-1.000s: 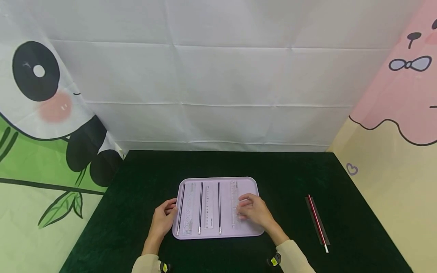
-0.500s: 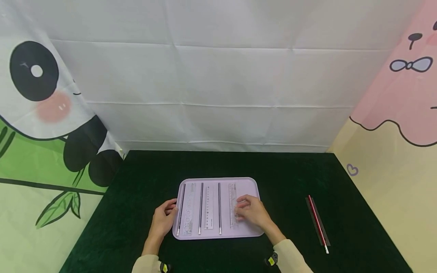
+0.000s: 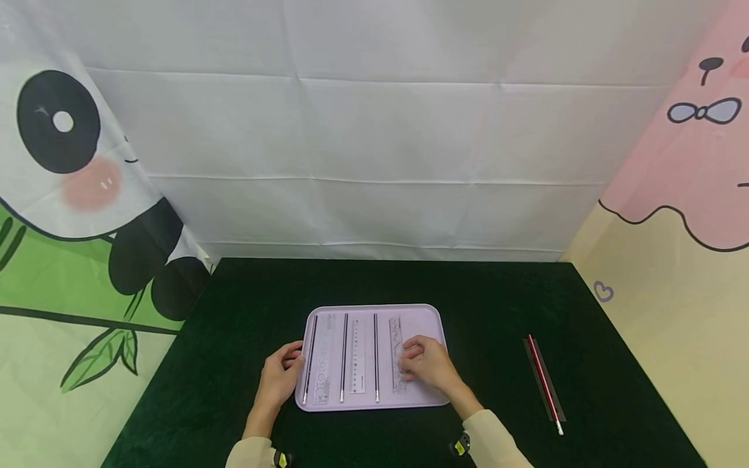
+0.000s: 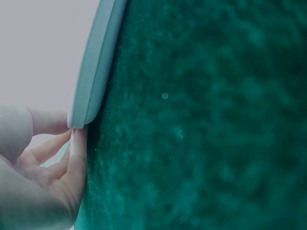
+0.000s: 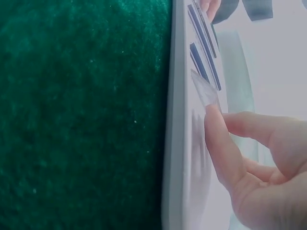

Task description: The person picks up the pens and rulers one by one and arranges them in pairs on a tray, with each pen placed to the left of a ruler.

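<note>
A lilac tray (image 3: pixel 424 318) lies on the dark green cloth. My left hand (image 3: pixel 277 380) holds its left edge, and the left wrist view shows thumb and fingers at the rim. On the tray's right part my right hand (image 3: pixel 434 364) pinches a clear ruler (image 3: pixel 395 333) between thumb and fingertips. In the right wrist view this ruler (image 5: pixel 205 88) looks tilted, one end near the tray surface. To its left lie a dark striped pencil (image 3: pixel 376 354), a ruler with printed numbers (image 3: pixel 358 357), another dark pencil (image 3: pixel 344 354), a clear stencil ruler (image 3: pixel 324 364) and a third dark pencil (image 3: pixel 311 357).
A red pencil (image 3: pixel 545 380) with a pale tip lies on a dark narrow strip to the right of the tray. White cloth (image 3: pixel 380 143) hangs behind the table, and printed cartoon cloths hang at both sides.
My right hand has shifted slightly left over the tray, and the clear ruler has moved left with it. My left hand and the other items stay where they were.
</note>
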{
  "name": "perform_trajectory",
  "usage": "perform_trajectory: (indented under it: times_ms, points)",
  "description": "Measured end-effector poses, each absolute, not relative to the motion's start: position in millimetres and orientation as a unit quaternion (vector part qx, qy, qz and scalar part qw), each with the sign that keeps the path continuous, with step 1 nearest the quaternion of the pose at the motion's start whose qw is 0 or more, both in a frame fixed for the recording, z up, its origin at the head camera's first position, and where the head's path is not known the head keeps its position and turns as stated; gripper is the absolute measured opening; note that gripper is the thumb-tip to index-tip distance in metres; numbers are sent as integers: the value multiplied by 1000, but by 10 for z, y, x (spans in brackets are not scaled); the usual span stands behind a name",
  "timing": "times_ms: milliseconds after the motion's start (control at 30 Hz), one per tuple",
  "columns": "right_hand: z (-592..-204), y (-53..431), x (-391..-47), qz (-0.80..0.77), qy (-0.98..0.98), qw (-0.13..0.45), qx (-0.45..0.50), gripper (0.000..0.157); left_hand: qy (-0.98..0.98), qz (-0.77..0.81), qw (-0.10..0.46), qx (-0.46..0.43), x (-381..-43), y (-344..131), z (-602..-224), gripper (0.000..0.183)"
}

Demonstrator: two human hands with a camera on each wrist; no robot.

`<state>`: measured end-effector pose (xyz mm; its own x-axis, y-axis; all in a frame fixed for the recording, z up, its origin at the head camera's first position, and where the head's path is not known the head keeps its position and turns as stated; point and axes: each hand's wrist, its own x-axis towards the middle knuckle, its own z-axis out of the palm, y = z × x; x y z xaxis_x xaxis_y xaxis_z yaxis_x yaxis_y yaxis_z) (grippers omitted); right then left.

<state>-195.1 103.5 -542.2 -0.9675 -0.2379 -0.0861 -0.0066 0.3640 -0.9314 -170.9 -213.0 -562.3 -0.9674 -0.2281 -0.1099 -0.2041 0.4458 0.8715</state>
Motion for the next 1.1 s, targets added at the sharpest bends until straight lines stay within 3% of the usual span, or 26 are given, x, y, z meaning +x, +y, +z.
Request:
perform_trajectory:
  times_ms: [1100]
  points:
    - [-5336, 818, -1874, -484, 873, 53, -35, 26, -851, -510, 16, 126, -1686, -2132, -5587, 38]
